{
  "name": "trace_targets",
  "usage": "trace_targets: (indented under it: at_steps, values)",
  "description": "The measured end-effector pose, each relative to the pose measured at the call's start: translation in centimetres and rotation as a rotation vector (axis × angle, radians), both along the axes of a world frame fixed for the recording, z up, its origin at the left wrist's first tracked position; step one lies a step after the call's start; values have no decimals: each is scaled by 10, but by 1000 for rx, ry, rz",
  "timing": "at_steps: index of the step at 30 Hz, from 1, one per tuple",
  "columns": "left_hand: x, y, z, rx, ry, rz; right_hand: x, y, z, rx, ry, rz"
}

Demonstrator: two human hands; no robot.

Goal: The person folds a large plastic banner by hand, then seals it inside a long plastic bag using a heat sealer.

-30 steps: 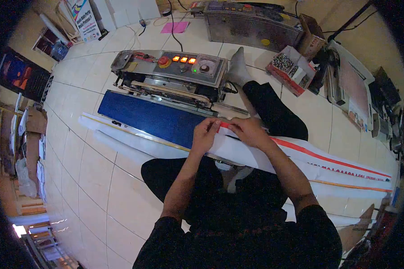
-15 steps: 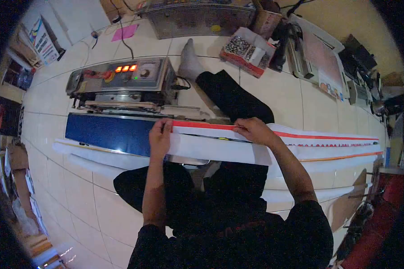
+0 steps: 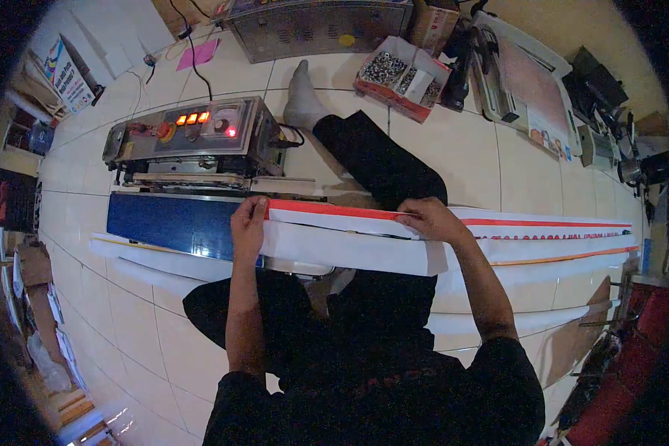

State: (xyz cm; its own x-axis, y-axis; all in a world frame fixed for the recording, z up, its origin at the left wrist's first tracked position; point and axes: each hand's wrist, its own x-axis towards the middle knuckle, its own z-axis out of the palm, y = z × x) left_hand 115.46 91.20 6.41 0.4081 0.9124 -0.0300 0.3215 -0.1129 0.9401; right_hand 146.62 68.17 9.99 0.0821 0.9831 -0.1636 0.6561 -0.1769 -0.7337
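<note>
A long white banner sheet (image 3: 334,249) with a red strip along its upper edge stretches across my lap and out to the right. My left hand (image 3: 250,227) pinches the left end of that red edge, above a blue conveyor belt (image 3: 175,223). Farther right, my right hand (image 3: 427,219) grips the same edge between thumb and fingers. Between the hands the edge is held fairly straight. Behind the belt stands a band sealing machine (image 3: 189,137) with lit orange switches, a knob and a red light. Red lettering shows on the part of the sheet at the right.
My outstretched leg (image 3: 379,160) lies beyond the sheet, beside the machine. An open box of metal eyelets (image 3: 401,78) sits on the tiled floor near a grey metal cabinet (image 3: 320,33). Other white strips (image 3: 528,320) lie at right. A pink sheet (image 3: 198,55) is at the back.
My left hand has moved left along the belt with the sheet's end. My right hand has shifted slightly right, so the hands are farther apart. The machine's small light changed from green to red.
</note>
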Motion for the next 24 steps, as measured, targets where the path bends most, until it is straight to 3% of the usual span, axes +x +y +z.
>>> trace_targets:
  at_steps: [8,10,13,16,24]
  values:
    - [-2,-6,10,100,21,-13,-2,-3,-16,130,14,-24]
    - [4,-12,24,111,88,-4,0,-1,-13,-39,28,-86]
    - [0,-8,4,43,-43,-15,-2,-3,-7,-6,29,-128]
    - [0,-9,14,38,-5,-18,-4,-5,-15,-21,96,-197]
    - [5,-6,25,57,-71,-43,-57,62,-2,163,-103,18]
